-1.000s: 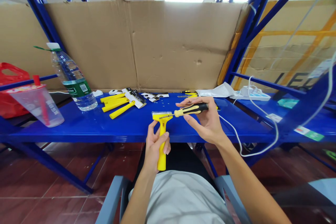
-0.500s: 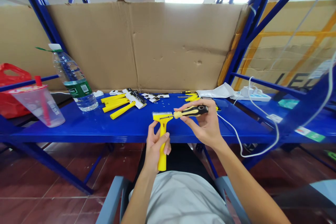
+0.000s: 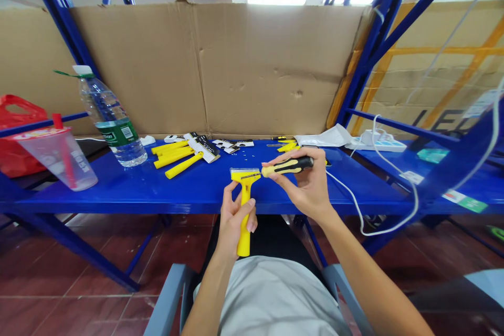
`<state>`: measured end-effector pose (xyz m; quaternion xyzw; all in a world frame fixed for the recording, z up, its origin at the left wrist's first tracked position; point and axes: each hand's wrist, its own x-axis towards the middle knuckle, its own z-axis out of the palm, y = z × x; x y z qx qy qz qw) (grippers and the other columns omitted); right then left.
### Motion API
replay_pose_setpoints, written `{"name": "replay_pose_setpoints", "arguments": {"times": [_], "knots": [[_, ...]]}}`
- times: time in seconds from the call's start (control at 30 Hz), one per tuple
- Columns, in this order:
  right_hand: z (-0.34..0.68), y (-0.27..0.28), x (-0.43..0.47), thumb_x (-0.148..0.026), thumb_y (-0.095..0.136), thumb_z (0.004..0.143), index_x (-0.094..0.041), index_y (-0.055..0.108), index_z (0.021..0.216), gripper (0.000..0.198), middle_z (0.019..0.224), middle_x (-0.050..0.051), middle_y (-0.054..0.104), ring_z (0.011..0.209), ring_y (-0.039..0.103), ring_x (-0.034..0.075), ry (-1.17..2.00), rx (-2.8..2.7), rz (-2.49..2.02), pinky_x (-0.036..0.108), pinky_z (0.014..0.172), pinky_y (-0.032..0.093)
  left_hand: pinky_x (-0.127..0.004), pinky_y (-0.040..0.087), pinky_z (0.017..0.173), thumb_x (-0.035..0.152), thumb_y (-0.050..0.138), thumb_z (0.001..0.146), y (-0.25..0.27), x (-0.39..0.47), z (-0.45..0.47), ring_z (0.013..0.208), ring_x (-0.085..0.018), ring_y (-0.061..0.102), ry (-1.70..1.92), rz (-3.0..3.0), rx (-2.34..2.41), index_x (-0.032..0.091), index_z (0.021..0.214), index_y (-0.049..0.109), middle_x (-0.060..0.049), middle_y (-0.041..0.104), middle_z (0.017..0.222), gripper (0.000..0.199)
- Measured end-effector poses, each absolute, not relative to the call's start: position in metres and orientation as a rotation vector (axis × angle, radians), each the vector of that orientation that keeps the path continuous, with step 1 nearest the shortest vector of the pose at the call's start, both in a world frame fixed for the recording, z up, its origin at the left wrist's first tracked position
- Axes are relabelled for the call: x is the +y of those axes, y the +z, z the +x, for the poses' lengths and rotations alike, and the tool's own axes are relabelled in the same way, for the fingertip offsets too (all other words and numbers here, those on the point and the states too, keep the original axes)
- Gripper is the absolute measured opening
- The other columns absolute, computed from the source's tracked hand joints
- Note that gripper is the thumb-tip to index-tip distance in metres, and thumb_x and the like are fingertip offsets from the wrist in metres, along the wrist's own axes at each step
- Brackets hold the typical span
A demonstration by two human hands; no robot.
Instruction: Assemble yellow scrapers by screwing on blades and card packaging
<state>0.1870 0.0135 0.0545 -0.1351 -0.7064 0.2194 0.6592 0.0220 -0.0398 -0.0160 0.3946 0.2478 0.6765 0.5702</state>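
Note:
My left hand is wrapped round the handle of a yellow scraper, held upright with its wide head on top. A clear strip covers the head's upper edge. In my right hand is a screwdriver with a black and cream handle, lying almost level. Its thin shaft crosses the front of the scraper head, and I cannot make out exactly where the tip sits. Both are held over the front part of the blue table.
Several yellow scrapers with black-and-white cards lie at the back left. Tiny screws are scattered behind my hands. More yellow parts lie at the back. A water bottle and plastic cup stand left; a white cable hangs right.
The scraper and screwdriver have shifted very slightly to the right. The screwdriver's handle is turned a little in my right fingers. Both grips stay the same.

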Motion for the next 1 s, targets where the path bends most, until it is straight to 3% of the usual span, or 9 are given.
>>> {"name": "replay_pose_setpoints", "arguments": {"times": [0.23, 0.43, 0.63, 0.87, 1.0], "knots": [[0.1848, 0.0524, 0.0177, -0.040, 0.095, 0.089, -0.035, 0.048, 0.121, 0.057, 0.108, 0.001, 0.071, 0.095, 0.083, 0.026, 0.453, -1.541, -0.353, 0.050, 0.091, 0.073, -0.018, 0.041, 0.041, 0.028, 0.087, 0.091, -0.0174, -0.0403, 0.0230, 0.041, 0.002, 0.045, 1.588, 0.921, 0.602, 0.033, 0.137, 0.049, 0.001, 0.070, 0.119, 0.060], [0.1884, 0.0570, 0.0124, -0.040, 0.086, 0.098, -0.033, 0.047, 0.126, 0.048, 0.124, 0.005, 0.075, 0.116, 0.081, 0.028, 0.586, -1.630, -0.293, 0.055, 0.105, 0.067, -0.018, 0.040, 0.041, 0.029, 0.087, 0.092, -0.0170, -0.0400, 0.0223, 0.040, 0.000, 0.045, 1.601, 0.930, 0.602, 0.033, 0.137, 0.048, 0.005, 0.068, 0.102, 0.059], [0.1862, 0.0552, 0.0170, -0.040, 0.091, 0.094, -0.032, 0.046, 0.120, 0.053, 0.109, 0.001, 0.079, 0.101, 0.085, 0.026, 0.585, -1.561, -0.303, 0.046, 0.092, 0.071, -0.018, 0.040, 0.041, 0.031, 0.087, 0.091, -0.0173, -0.0397, 0.0228, 0.041, 0.001, 0.045, 1.614, 0.940, 0.612, 0.034, 0.138, 0.049, 0.002, 0.070, 0.108, 0.060], [0.1825, 0.0519, 0.0187, -0.038, 0.094, 0.091, -0.032, 0.047, 0.119, 0.055, 0.107, 0.000, 0.078, 0.098, 0.085, 0.025, 0.585, -1.516, -0.309, 0.046, 0.095, 0.070, -0.017, 0.041, 0.041, 0.029, 0.085, 0.093, -0.0179, -0.0393, 0.0239, 0.041, 0.001, 0.044, 1.633, 0.954, 0.604, 0.034, 0.138, 0.049, 0.002, 0.070, 0.110, 0.058], [0.1838, 0.0584, 0.0165, -0.036, 0.089, 0.096, -0.032, 0.048, 0.125, 0.051, 0.107, 0.000, 0.079, 0.096, 0.085, 0.024, 0.616, -1.521, -0.266, 0.045, 0.094, 0.069, -0.019, 0.043, 0.042, 0.029, 0.086, 0.093, -0.0156, -0.0419, 0.0246, 0.041, 0.001, 0.046, 1.630, 0.943, 0.596, 0.033, 0.139, 0.050, 0.000, 0.071, 0.114, 0.058]]}}
